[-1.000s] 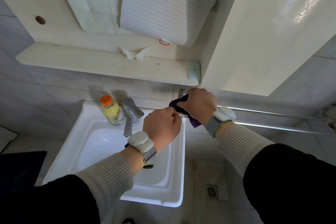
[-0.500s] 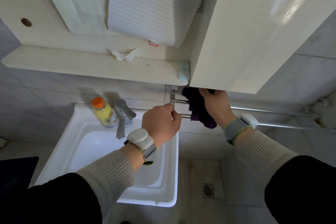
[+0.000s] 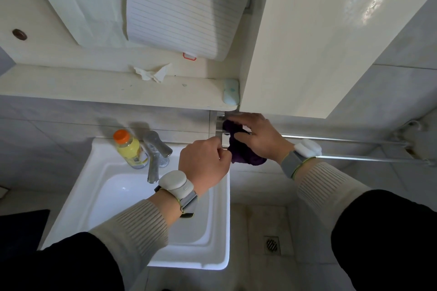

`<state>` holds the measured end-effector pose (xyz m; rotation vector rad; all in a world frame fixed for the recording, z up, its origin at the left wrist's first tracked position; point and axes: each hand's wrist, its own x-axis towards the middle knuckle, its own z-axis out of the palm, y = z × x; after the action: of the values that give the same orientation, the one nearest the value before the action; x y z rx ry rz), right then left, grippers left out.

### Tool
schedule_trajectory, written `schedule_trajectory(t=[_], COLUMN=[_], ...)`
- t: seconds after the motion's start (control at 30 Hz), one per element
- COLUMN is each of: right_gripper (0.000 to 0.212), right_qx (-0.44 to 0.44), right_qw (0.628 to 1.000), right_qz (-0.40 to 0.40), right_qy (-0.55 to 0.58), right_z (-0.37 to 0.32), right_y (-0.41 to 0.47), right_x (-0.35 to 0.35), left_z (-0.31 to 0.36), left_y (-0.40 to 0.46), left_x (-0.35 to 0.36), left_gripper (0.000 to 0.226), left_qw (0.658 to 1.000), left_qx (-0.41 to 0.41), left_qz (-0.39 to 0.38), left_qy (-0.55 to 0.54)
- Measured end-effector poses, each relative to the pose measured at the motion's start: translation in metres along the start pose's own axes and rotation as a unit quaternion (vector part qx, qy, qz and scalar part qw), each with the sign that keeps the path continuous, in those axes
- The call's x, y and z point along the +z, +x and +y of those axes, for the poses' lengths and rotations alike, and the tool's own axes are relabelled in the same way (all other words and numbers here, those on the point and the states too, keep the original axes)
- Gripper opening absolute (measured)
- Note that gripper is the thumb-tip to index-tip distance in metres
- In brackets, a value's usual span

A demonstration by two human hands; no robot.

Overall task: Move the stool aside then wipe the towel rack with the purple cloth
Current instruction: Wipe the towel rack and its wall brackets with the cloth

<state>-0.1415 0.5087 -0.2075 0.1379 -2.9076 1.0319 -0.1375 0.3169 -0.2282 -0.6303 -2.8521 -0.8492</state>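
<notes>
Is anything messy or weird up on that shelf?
Yes. A crumpled white tissue lies loose on the wooden shelf above the sink, looking like leftover litter. Small dark specks dot the shelf near it. Nothing looks spilled or broken.

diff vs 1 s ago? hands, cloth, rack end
Right hand carried the purple cloth from the front rail up to the rack's wall bracket, beneath the cabinet, fingers now spread over it. Left hand stayed fisted at the front rail's end. Bottle, tap and sink unmoved.
</notes>
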Motion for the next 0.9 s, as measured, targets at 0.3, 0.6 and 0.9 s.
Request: schedule_trajectory(t=[0.3, 0.6, 0.9], right_gripper=[0.042, 0.022, 0.017], right_qx=[0.075, 0.083, 0.018], right_qw=[0.989, 0.959, 0.968], right_qz=[-0.083, -0.06, -0.083], right_qy=[-0.094, -0.265, -0.235], right_z=[0.003, 0.005, 0.018], right_y=[0.025, 0.052, 0.048], right_x=[0.014, 0.037, 0.03], left_z=[0.001, 0.008, 0.01], left_y=[0.002, 0.004, 0.035], left_x=[0.004, 0.011, 0.021], left_gripper=[0.02, 0.018, 0.025], left_qw=[1.0, 1.0, 0.988], left_qx=[0.011, 0.026, 0.123], left_qz=[-0.013, 0.001, 0.013], left_qy=[0.008, 0.004, 0.096])
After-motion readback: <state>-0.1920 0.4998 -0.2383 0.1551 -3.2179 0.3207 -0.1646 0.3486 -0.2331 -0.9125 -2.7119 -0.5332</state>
